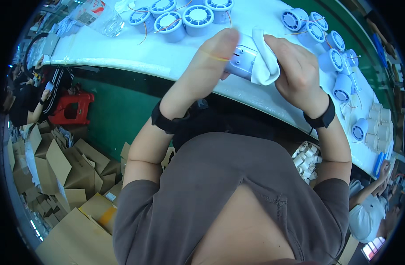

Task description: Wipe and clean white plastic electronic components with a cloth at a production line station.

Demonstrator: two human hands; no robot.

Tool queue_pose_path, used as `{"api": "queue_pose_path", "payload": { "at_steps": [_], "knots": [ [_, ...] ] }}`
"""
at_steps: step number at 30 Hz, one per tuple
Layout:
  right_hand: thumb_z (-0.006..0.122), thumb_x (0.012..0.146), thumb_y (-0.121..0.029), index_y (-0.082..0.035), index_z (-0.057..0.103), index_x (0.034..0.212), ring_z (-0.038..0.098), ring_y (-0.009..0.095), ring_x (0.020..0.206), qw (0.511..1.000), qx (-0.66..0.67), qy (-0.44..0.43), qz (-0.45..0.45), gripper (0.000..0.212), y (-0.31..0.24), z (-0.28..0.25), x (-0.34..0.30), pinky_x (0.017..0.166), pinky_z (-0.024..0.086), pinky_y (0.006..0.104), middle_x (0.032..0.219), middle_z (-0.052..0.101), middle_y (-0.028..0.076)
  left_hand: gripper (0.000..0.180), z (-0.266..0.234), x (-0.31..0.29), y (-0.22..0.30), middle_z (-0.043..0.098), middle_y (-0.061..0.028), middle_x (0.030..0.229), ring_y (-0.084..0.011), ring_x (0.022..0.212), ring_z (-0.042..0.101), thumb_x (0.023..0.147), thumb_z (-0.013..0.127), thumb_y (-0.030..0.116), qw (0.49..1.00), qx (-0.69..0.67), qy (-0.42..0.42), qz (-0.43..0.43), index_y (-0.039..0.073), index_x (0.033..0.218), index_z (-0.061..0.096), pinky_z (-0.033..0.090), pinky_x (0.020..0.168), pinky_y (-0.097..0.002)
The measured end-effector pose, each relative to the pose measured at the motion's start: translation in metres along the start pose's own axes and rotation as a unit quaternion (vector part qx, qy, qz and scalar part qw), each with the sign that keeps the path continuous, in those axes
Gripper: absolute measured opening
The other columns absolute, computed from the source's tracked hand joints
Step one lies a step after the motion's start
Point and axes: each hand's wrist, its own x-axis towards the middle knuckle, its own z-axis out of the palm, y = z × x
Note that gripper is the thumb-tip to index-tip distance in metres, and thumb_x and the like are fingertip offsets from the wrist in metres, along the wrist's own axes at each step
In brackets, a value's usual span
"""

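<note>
Above the table's near edge, a white cylindrical fan housing [242,61] lies on its side, with small slots and screw holes on its wall. My left hand [207,62] is closed round its left end, the thumb slightly blurred. A folded white cloth [265,59] hangs over the right end of the housing. My right hand [299,70] is closed on the cloth and presses it against the housing; the fingertips are partly hidden behind the cloth. The side of the housing facing the table is out of sight.
Similar round fans [198,20] with thin wires stand on the white table [118,51] ahead, and several more fans [315,32] to the right. White cups [379,126] are stacked farther right. A plastic bottle [110,22] lies at the left; cardboard boxes [74,170] fill the lower left.
</note>
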Motion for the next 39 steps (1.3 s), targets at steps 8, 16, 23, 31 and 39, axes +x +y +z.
{"api": "queue_pose_path", "payload": {
  "at_steps": [8, 16, 23, 31, 39],
  "knots": [
    [0.041, 0.077, -0.004, 0.005, 0.048, 0.095, 0.055, 0.017, 0.078, 0.507, 0.752, -0.083, 0.414, 0.021, -0.01, 0.004, -0.013, 0.069, 0.043, 0.0286, 0.086, 0.057, 0.013, 0.043, 0.005, 0.008, -0.01, 0.046, -0.0084, 0.061, -0.0196, 0.054, 0.046, 0.071, 0.05, 0.037, 0.86, 0.286, 0.137, 0.401, 0.001, 0.094, 0.043, 0.036, 0.049, -0.0267],
    [0.042, 0.08, -0.013, 0.002, 0.048, 0.096, 0.054, 0.015, 0.071, 0.898, 0.369, 0.007, 0.24, 0.023, -0.009, -0.012, -0.002, 0.061, 0.043, 0.0283, 0.086, 0.055, 0.012, 0.042, 0.005, 0.012, -0.004, 0.047, -0.0127, 0.062, -0.0263, 0.051, 0.048, 0.069, 0.051, 0.035, 0.845, 0.394, 0.143, 0.331, 0.0, 0.092, 0.043, 0.038, 0.047, -0.0288],
    [0.039, 0.083, -0.021, 0.001, 0.047, 0.098, 0.054, 0.013, 0.071, 0.441, 0.826, 0.014, 0.35, 0.028, -0.004, 0.009, -0.016, 0.058, 0.042, 0.0244, 0.087, 0.055, 0.009, 0.038, 0.014, 0.026, 0.04, 0.048, -0.0142, 0.062, -0.0282, 0.053, 0.05, 0.069, 0.051, 0.035, 0.789, 0.433, 0.03, 0.435, 0.002, 0.088, 0.047, 0.039, 0.048, -0.0301],
    [0.036, 0.084, -0.021, 0.001, 0.046, 0.1, 0.054, 0.016, 0.07, 0.384, 0.815, 0.147, 0.408, 0.029, 0.019, 0.015, -0.06, 0.057, 0.044, 0.0244, 0.088, 0.053, 0.009, 0.059, -0.127, 0.112, 0.101, 0.057, -0.013, 0.076, -0.0265, 0.067, 0.055, 0.067, 0.05, 0.053, 0.673, 0.667, 0.287, 0.143, 0.005, 0.1, 0.051, 0.043, 0.062, -0.0306],
    [0.04, 0.082, -0.018, 0.002, 0.049, 0.093, 0.053, 0.012, 0.07, 0.437, 0.774, 0.169, 0.426, 0.024, 0.009, 0.01, -0.057, 0.058, 0.042, 0.0204, 0.083, 0.053, 0.008, 0.061, -0.171, 0.144, 0.079, 0.058, -0.0156, 0.087, -0.0275, 0.081, 0.056, 0.071, 0.045, 0.056, 0.651, 0.736, 0.111, -0.152, 0.006, 0.105, 0.05, 0.043, 0.069, -0.0315]
  ]
}}
